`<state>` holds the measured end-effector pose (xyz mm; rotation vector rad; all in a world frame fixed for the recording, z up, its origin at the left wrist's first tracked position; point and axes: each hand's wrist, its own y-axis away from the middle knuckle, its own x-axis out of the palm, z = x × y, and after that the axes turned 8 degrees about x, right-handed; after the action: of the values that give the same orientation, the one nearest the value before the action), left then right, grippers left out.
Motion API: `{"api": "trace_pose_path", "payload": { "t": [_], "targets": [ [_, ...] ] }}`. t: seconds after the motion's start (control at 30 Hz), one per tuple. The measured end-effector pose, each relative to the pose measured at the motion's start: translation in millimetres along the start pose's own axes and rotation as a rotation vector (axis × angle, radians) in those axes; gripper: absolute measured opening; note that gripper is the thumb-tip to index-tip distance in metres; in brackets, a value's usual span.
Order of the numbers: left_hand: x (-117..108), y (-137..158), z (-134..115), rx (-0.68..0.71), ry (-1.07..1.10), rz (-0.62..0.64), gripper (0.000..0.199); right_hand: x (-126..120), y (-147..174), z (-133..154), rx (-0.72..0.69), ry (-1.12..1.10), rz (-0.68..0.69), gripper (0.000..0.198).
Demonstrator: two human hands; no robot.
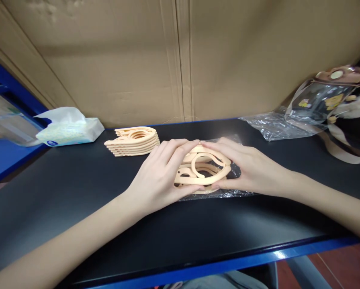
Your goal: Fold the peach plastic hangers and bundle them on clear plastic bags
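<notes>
Both of my hands are wrapped round a cream plastic folding hanger [211,176], which is folded up with its curled hook inside the frame. My left hand [160,172] grips its left end, thumb in front and fingers over the top. On the right end, my right hand [249,162] holds it the same way, and the thumbs almost meet at the front. Under the hanger lies a clear plastic bag [237,188], with more cream hanger parts showing just below. Left of my hands, a stack of several folded hangers [133,144] lies on the black tabletop [180,228].
A tissue pack [74,130] sits at the back left. More clear plastic wrap [284,126] and a transparent strapped bottle [321,100] stand at the back right. Cardboard [122,60] walls the back, and a blue rim [210,265] edges the table's front.
</notes>
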<state>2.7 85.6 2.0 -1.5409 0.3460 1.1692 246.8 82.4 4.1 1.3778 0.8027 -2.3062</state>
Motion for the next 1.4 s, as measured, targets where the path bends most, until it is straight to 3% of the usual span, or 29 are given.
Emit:
{"api": "trace_pose_path", "payload": {
  "t": [0.27, 0.43, 0.67, 0.87, 1.1, 1.4],
  "targets": [
    [-4.6, 3.5, 9.9, 0.107, -0.031, 0.053, 0.062, -2.6, 2.0, -2.1, -0.086, 0.099, -0.089, 0.074],
    [-6.2, 7.3, 16.3, 0.16, -0.092, 0.094, 0.054, -6.0, 1.8, -6.4, -0.075, 0.083, -0.058, 0.075],
    [-7.6, 7.9, 15.5, 0.14, -0.019, 0.068, 0.053, -5.0, 0.9, -5.5, -0.117, 0.1, 0.033, 0.051],
    [-8.9, 6.5, 14.3, 0.174, -0.063, 0.035, 0.054, -2.6, 1.5, -6.9, -0.149, 0.145, -0.016, 0.054],
    [-5.9, 6.7, 17.2, 0.241, -0.198, 0.1, 0.047, -2.5, 1.0, -6.9, -0.179, 0.24, -0.078, 0.053],
    [-2.3, 5.2, 16.0, 0.214, -0.232, 0.169, 0.054, -1.7, 0.7, -7.5, -0.18, 0.234, -0.083, 0.057]
  ]
}}
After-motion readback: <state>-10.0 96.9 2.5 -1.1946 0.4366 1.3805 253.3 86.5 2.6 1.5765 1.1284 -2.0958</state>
